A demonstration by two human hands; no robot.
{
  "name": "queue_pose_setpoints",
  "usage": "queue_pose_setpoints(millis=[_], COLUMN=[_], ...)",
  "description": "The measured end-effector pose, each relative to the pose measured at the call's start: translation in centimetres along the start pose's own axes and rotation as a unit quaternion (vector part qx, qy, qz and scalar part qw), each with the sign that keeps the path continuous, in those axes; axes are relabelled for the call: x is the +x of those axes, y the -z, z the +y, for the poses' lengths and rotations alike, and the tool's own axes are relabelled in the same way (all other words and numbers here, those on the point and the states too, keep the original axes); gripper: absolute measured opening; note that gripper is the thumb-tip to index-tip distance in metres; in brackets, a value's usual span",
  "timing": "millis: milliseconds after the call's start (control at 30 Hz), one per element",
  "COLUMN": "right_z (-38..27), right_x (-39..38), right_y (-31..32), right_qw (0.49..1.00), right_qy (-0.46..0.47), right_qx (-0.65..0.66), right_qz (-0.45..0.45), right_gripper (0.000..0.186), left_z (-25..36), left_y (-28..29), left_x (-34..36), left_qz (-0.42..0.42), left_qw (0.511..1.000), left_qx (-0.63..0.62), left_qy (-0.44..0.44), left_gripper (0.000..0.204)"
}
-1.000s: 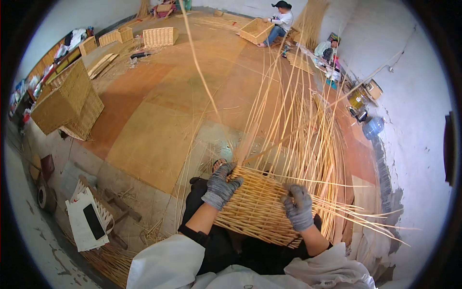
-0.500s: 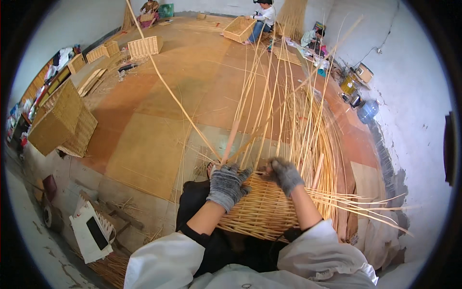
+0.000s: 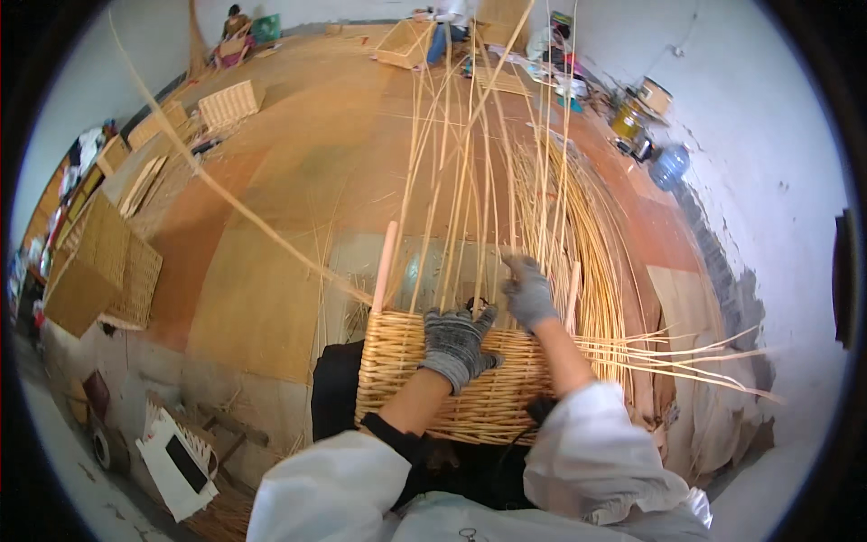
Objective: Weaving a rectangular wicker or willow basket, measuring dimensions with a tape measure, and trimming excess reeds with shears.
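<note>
A woven wicker panel (image 3: pixel 492 397) stands across my lap, with thin upright rods (image 3: pixel 463 226) rising from its top edge. Two thicker pegs stick up there too: a pale peg (image 3: pixel 385 266) at the left corner and another peg (image 3: pixel 573 294) towards the right. In a grey knit glove, my left hand (image 3: pixel 456 348) lies over the top rows with its fingers spread. My right hand (image 3: pixel 531 294), gloved likewise, is raised just above the edge among the rods. Its fingers are curled closed; what they pinch is unclear. One long rod (image 3: pixel 239 206) slants from the left corner to the upper left.
A thick bundle of loose rods (image 3: pixel 601 262) lies to the right, with thin ends (image 3: pixel 695 366) jutting sideways. A large wicker basket (image 3: pixel 140 271) sits at the left. Several people work at the far side. A water bottle (image 3: pixel 669 167) stands by the right wall.
My left hand has moved right along the panel, uncovering its left corner. My right hand has risen slightly. The long left rod leans further left, and the view has shifted.
</note>
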State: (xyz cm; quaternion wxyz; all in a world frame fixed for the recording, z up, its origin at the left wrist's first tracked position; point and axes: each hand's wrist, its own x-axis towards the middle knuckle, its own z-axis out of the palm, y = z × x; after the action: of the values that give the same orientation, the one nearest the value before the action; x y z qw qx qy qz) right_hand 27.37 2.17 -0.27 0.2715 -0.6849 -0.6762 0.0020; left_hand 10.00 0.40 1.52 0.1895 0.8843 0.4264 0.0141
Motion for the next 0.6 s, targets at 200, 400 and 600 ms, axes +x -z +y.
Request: queue_pose_setpoints(millis=[200,400,600], right_z=[3.2,8.4,5.4], right_x=[-5.1,-7.4,-1.0], right_y=[3.4,6.8,7.1], right_qw=[0.736,0.988,0.974], right_qy=[-0.247,-0.042,-0.055], right_qx=[0.609,0.083,-0.177], right_qz=[0.164,0.126,0.130], right_gripper=[0.035,0.034,0.056], left_z=[1.2,6.2,7.3], left_y=[-0.6,-1.9,-3.7], left_x=[-0.9,2.5,2.9], left_qz=[0.045,0.005,-0.045], left_qw=[0.997,0.990,0.996], left_qx=[0.062,-0.052,0.044], left_qy=[0.012,-0.133,-0.066], left_gripper=[0.070,0.080,0.082])
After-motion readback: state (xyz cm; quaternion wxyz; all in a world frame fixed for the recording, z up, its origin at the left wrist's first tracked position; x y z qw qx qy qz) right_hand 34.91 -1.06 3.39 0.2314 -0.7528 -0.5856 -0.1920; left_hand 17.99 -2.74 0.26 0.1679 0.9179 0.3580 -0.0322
